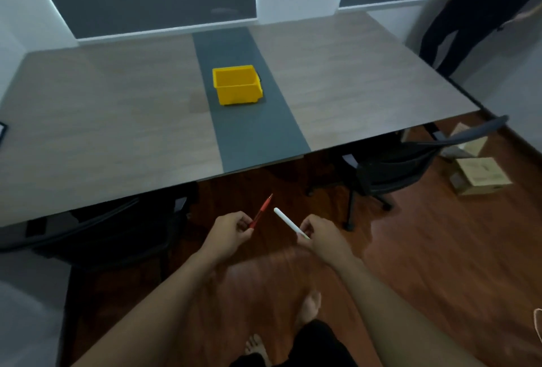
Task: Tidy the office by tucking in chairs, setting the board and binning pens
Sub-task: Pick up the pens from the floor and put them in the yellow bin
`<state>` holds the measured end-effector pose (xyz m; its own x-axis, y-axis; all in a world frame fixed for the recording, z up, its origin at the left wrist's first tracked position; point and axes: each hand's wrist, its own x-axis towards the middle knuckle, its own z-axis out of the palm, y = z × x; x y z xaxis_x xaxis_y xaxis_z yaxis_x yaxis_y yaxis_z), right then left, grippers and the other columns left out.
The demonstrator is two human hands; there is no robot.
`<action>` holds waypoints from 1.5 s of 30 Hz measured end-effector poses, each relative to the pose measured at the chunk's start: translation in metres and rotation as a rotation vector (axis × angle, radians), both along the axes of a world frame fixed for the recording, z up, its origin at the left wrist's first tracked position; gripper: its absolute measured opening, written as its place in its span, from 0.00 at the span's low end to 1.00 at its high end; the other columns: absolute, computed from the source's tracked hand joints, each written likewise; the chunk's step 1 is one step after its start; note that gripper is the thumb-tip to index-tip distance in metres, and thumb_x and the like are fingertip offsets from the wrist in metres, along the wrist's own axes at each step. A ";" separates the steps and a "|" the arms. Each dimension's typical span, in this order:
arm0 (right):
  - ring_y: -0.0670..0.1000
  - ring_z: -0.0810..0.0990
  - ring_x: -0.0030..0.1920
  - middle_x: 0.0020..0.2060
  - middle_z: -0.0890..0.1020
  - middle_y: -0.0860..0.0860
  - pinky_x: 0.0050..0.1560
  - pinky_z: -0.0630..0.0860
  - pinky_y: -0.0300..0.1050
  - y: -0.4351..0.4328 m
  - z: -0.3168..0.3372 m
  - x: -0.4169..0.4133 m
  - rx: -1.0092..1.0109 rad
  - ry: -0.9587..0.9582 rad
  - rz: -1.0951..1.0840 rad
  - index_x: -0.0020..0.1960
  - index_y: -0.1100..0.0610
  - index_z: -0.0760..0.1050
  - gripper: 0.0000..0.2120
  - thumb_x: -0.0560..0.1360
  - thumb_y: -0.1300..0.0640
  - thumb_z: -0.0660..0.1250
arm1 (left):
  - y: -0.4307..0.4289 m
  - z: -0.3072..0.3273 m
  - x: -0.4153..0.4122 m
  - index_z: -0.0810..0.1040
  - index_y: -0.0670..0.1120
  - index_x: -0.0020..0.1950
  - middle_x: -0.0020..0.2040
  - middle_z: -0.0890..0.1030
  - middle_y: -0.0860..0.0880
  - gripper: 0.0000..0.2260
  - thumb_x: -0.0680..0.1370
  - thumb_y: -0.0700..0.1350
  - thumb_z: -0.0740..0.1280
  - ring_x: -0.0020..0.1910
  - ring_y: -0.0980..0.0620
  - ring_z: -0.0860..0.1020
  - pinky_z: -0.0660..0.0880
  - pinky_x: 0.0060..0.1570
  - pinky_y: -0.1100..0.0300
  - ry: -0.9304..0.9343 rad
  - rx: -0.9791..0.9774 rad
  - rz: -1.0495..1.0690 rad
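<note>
The surface [117, 108] is stretching across the room, a grey strip [252, 120] running down its middle from far edge to near edge. A dark chair [393, 167] is sitting tucked partly under the near edge toward the right corner, and another chair [96, 237] is sitting under the near edge toward the left. A yellow bin [237, 84] is resting on the grey strip, nearer the far edge, open side up. Short of the near edge, over the wooden floor [425, 249], the person is holding both hands out. The left hand [230, 233] is pinching a red pen [261, 212] by its lower end, tip pointing toward the surface. The right hand [321, 237] is gripping a white pen [289, 221] likewise.
</note>
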<state>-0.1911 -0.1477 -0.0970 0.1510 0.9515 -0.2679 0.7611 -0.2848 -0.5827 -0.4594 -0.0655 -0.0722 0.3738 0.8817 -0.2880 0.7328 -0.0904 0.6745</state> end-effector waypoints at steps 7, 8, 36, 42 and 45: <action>0.45 0.80 0.43 0.43 0.82 0.43 0.42 0.82 0.52 0.109 -0.009 0.008 0.024 0.018 0.069 0.46 0.44 0.75 0.09 0.74 0.47 0.75 | 0.076 -0.006 0.000 0.85 0.51 0.55 0.46 0.84 0.55 0.05 0.79 0.45 0.75 0.43 0.57 0.83 0.76 0.40 0.68 0.016 0.008 0.102; 0.45 0.81 0.42 0.42 0.82 0.44 0.42 0.82 0.53 0.126 -0.009 0.012 0.024 0.027 0.073 0.46 0.44 0.75 0.09 0.74 0.46 0.75 | 0.089 -0.005 0.002 0.85 0.51 0.54 0.46 0.84 0.55 0.05 0.79 0.45 0.76 0.43 0.57 0.83 0.76 0.41 0.67 0.008 0.007 0.126; 0.39 0.76 0.35 0.34 0.78 0.41 0.33 0.66 0.35 0.483 -0.006 0.089 0.002 0.069 0.208 0.45 0.47 0.76 0.10 0.74 0.52 0.78 | 0.389 -0.009 0.055 0.87 0.49 0.52 0.45 0.86 0.51 0.05 0.77 0.41 0.77 0.33 0.59 0.80 0.75 0.35 0.69 -0.105 -0.019 0.424; 0.41 0.77 0.35 0.35 0.80 0.40 0.37 0.72 0.46 0.561 -0.009 0.090 0.011 0.023 0.158 0.43 0.44 0.75 0.11 0.73 0.49 0.77 | 0.480 -0.022 0.045 0.87 0.51 0.51 0.45 0.86 0.52 0.05 0.77 0.43 0.78 0.37 0.54 0.82 0.79 0.41 0.64 -0.138 -0.022 0.399; 0.43 0.79 0.36 0.36 0.81 0.41 0.40 0.77 0.49 0.595 -0.010 0.088 0.032 0.011 0.135 0.44 0.43 0.74 0.11 0.73 0.49 0.77 | 0.523 -0.025 0.039 0.87 0.52 0.52 0.46 0.86 0.52 0.06 0.77 0.44 0.78 0.40 0.52 0.83 0.83 0.45 0.55 -0.146 -0.031 0.359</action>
